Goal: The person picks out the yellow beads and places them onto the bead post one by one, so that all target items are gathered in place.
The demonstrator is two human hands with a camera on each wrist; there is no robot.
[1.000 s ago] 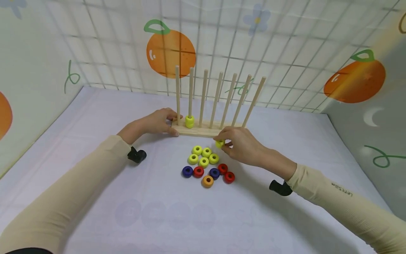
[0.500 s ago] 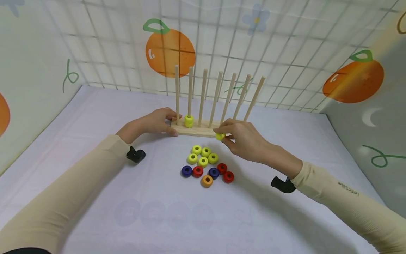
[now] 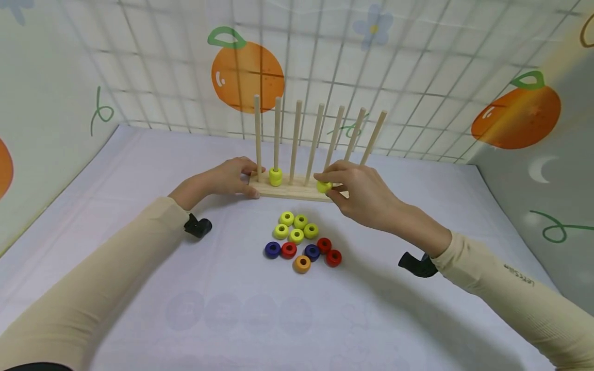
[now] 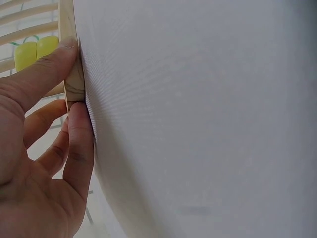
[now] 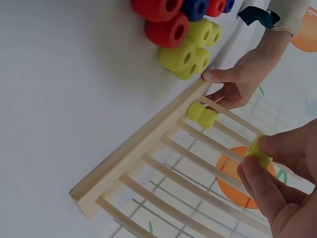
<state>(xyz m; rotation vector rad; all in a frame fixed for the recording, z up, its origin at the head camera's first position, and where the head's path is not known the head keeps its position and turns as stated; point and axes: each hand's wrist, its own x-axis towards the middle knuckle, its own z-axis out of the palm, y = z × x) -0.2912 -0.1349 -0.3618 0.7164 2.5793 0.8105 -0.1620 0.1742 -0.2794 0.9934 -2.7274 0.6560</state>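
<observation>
A wooden peg rack (image 3: 290, 191) stands at the back of the table, its several upright pegs in a row. Its left end is gripped by my left hand (image 3: 226, 178), thumb on the front edge and fingers behind, as the left wrist view (image 4: 44, 134) also has it. Two yellow beads (image 3: 276, 177) are stacked at the foot of the second peg from the left. My right hand (image 3: 368, 195) pinches another yellow bead (image 5: 258, 151) between thumb and fingers, in front of the rack's pegs and apart from the stacked pair.
Loose beads lie before the rack: several yellow ones (image 3: 296, 236), red ones (image 3: 289, 251), two blue ones (image 3: 312, 252) and an orange one (image 3: 302, 264). A white wall with a grid pattern and printed oranges (image 3: 248, 77) rises behind.
My right hand has lifted the pinched yellow bead from in front of the rack's base up and towards the pegs. The left hand keeps its hold on the rack's end.
</observation>
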